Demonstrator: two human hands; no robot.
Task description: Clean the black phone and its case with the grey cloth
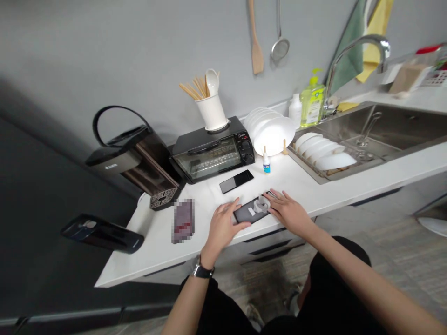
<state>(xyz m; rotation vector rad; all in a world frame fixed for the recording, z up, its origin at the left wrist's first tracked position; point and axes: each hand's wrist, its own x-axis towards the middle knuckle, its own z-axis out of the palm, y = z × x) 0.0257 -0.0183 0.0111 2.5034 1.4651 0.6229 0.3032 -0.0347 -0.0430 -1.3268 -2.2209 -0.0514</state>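
Note:
Flat on the white counter lies a dark phone-shaped slab [245, 213], with a small white label and a crumpled greyish-white piece [261, 204] near its right end. My left hand [224, 222] grips the slab's left end, fingers at the far edge and thumb at the near edge. At the opposite end, my right hand [285, 210] has its fingers bent over the edge, close against the greyish piece. Just beyond the slab rests a black smartphone [236, 181]. Behind and to the right stands a small white bottle with a blue label [266, 164].
A toaster oven [213, 156] carries a white cup of chopsticks [212, 111]. Left are a dark appliance with a handle [139, 163], a blurred-out item [183, 221] and a black device [101, 234] at the counter edge. Plates [274, 132] and a sink [394, 144] stand right.

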